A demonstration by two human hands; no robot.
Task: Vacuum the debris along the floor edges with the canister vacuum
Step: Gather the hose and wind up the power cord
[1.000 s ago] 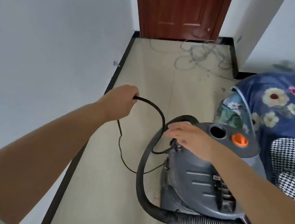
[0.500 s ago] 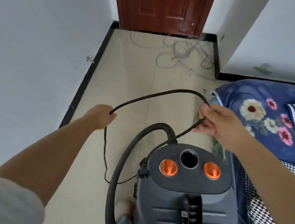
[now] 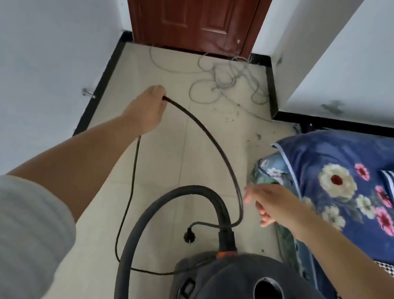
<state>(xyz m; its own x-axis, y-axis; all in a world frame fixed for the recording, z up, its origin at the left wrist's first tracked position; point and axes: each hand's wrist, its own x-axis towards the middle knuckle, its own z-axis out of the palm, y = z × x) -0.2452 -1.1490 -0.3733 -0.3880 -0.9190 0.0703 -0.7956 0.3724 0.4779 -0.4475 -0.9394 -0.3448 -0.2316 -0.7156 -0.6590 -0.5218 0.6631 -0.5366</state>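
The vacuum [image 3: 258,297] stands on the floor [image 3: 162,170] beside the bed [image 3: 363,185], its hose [image 3: 157,209] arching up from the front. The left hand [image 3: 147,109] has its grip closed round the black cord [image 3: 208,135], whose plug [image 3: 189,237] dangles near the hose. The right hand [image 3: 274,203] hangs with fingers loose, holding nothing. Debris [image 3: 245,123] and a grey cable [image 3: 226,80] lie near the door [image 3: 197,10].

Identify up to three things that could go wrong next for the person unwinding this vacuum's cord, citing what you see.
1. The left hand grips the thin black power cord, which loops around the thick black ribbed hose; pulling may snag it.
2. The black plug dangles loose and could swing into the dark grey canister vacuum.
3. The tangled grey cable near the brown wooden door could be sucked in or tripped over.
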